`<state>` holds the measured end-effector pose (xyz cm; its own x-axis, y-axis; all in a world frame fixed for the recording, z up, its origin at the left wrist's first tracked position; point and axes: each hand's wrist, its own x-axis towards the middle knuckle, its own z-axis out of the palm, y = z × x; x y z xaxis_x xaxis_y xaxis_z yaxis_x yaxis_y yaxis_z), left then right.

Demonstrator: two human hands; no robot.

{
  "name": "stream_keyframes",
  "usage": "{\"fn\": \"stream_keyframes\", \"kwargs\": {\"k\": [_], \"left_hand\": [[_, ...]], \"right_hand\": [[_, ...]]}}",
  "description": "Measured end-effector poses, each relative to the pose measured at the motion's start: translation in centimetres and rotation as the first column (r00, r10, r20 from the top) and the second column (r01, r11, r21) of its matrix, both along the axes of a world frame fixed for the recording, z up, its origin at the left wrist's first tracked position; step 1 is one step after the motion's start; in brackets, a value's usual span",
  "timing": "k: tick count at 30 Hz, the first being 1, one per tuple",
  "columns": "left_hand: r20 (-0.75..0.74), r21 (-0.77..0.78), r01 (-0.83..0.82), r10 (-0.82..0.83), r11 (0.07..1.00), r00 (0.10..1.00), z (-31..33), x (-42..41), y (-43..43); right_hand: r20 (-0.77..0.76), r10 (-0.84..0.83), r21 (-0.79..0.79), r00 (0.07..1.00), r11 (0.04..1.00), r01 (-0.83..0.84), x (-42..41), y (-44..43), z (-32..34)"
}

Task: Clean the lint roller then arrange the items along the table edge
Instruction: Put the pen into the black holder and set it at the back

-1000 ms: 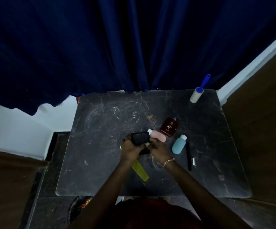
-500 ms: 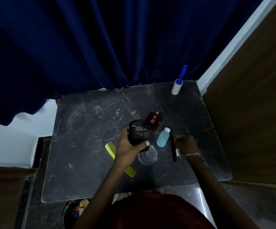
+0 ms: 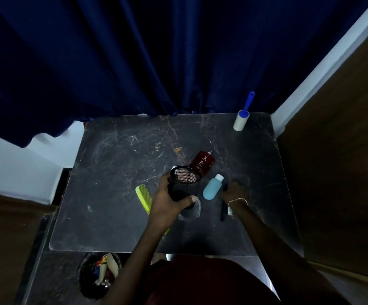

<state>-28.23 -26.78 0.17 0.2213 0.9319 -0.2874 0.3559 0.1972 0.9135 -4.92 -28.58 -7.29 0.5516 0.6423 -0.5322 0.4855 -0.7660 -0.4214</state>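
My left hand (image 3: 170, 203) grips a black mesh cup (image 3: 184, 183), held tilted above a clear glass (image 3: 189, 211) on the dark marble table (image 3: 117, 172). A pink bottle shows through the cup's mesh. My right hand (image 3: 233, 191) rests on the top end of a black pen (image 3: 223, 211), fingers curled around it. Between the hands lies a blue bottle (image 3: 211, 189), and beyond it a dark red bottle (image 3: 203, 162). A green comb (image 3: 144, 198) lies left of my left wrist. The lint roller (image 3: 242, 117), white with a blue handle, lies at the far right corner.
A dark blue curtain (image 3: 156, 62) hangs behind the table. A brown wooden panel (image 3: 343, 150) stands along the right side. On the floor at the near left sits a black bin (image 3: 100, 275) with scraps inside. A small silver item (image 3: 230, 210) lies by the pen.
The hands parted: the left lifted the mesh cup upright off the table, the right moved right to the pen. The pink bottle is now behind the cup.
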Motion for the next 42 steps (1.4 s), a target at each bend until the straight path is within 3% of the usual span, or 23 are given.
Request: {"fn": "stream_keyframes", "kwargs": {"k": [4,8,11,15,20,26,33,42], "left_hand": [[-0.025,0.013,-0.015,0.016,1.0,1.0,-0.5,0.7,-1.0],[-0.061,0.015,-0.017,0.018,1.0,0.998,-0.8,1.4,-1.9],[-0.075,0.008,-0.013,0.013,1.0,0.997,-0.9,2.0,-2.7],[-0.086,-0.016,0.013,-0.014,1.0,0.996,-1.1,2.8,-3.7],[-0.102,0.018,0.059,-0.056,0.998,0.993,-0.7,3.2,-4.4],[-0.061,0.047,0.012,-0.009,0.999,0.998,-0.3,2.3,-4.5],[0.001,0.076,-0.028,0.028,0.997,1.0,0.3,0.2,-3.9],[0.088,0.067,-0.029,0.023,0.997,0.996,-0.1,-5.0,-0.6]], "right_hand": [[-0.149,-0.051,0.057,0.988,0.997,0.06,1.0,-0.4,-0.6],[-0.337,-0.198,0.136,0.92,0.957,0.256,3.0,-1.5,0.2],[-0.513,-0.274,0.269,0.814,0.849,0.455,4.4,-2.4,2.2],[-0.644,-0.143,0.477,0.752,0.693,0.54,5.6,-2.5,5.8],[-0.678,0.124,0.635,0.724,0.594,0.493,3.8,-0.9,9.1],[-0.534,0.317,0.703,0.784,0.682,0.203,-1.3,0.3,8.7],[-0.425,0.42,0.704,0.802,0.71,0.001,-5.0,1.4,8.2],[-0.421,0.458,0.672,0.783,0.737,-0.07,-9.9,5.2,8.7]]}}
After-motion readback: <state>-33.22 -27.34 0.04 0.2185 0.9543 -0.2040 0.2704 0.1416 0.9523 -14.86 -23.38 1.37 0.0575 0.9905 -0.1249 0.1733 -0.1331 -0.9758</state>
